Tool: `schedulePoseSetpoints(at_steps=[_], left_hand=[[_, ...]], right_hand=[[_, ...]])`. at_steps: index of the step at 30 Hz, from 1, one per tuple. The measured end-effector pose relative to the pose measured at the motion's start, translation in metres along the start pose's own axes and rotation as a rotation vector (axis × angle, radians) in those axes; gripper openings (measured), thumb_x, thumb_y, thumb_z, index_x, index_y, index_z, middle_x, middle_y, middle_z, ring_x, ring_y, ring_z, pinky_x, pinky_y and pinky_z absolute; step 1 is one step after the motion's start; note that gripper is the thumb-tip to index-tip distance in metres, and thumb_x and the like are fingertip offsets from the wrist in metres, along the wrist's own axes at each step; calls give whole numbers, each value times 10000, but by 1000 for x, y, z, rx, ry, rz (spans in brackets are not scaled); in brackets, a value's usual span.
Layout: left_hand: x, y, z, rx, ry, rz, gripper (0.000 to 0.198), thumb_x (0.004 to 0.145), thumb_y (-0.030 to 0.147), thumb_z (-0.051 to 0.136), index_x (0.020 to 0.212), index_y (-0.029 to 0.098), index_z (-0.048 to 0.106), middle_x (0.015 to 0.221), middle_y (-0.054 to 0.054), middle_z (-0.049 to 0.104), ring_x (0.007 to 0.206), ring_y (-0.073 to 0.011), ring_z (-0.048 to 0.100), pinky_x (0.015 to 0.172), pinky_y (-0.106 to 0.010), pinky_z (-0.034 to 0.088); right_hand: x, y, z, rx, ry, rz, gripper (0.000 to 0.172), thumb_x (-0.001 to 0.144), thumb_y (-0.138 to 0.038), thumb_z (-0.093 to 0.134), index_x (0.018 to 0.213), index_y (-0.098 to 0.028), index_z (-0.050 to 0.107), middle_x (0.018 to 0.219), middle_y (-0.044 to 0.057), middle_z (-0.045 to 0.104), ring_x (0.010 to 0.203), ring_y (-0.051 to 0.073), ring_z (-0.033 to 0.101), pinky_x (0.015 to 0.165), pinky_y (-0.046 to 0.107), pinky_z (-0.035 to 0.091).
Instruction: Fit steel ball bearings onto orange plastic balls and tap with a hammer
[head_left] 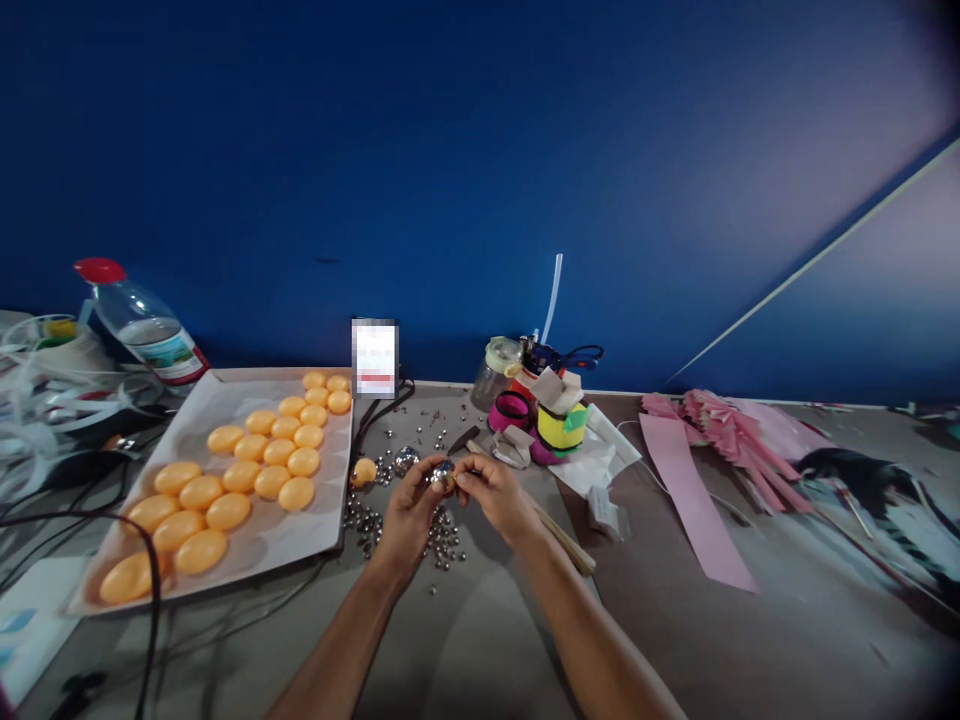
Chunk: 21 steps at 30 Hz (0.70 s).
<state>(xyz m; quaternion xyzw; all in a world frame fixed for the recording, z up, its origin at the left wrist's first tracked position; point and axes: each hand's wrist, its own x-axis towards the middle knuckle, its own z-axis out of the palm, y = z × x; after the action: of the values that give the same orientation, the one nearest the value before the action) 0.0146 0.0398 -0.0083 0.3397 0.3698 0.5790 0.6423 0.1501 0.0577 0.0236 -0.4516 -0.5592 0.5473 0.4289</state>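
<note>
A: So, what are the two hands doing?
B: The left hand and the right hand are close together, low over the worktop. Both pinch one little shiny ball with their fingertips.
A: Is the ball up off the worktop?
B: Yes. It sits between the fingers, just above a heap of tiny silver beads. The right fingers may be pressing a bead onto it, but it is too small to tell.
A: What is next to them?
B: A second shiny ball and one orange ball lie just behind the left hand. To the left is a tray full of orange egg shapes.
A: And farther back?
B: Bright tape rolls, a jar, a bottle with a red cap, pink paper strips, then a blue wall.
</note>
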Motion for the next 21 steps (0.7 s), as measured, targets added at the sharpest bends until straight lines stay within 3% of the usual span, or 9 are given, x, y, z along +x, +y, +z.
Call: schedulePoseSetpoints(at_steps=[17,21], left_hand=[[-3,7,3,323,85,179,292,712,316,673,980,199,665,960,-50,661,864,-188,585,818,-306,443],[-1,5,1,180,61,101,315,717,314,678,1008,196,653,938,-50,663,844,-178,595,816,-308,454]], right_hand=[[-1,5,13,20,131,60,78,728,-236,557,712,-199,491,554,-53,526,522,114,519,565,243,404],[2,8,10,209,85,126,170,701,-301,608,726,-200,473,559,-56,514,500,99,487,543,229,383]])
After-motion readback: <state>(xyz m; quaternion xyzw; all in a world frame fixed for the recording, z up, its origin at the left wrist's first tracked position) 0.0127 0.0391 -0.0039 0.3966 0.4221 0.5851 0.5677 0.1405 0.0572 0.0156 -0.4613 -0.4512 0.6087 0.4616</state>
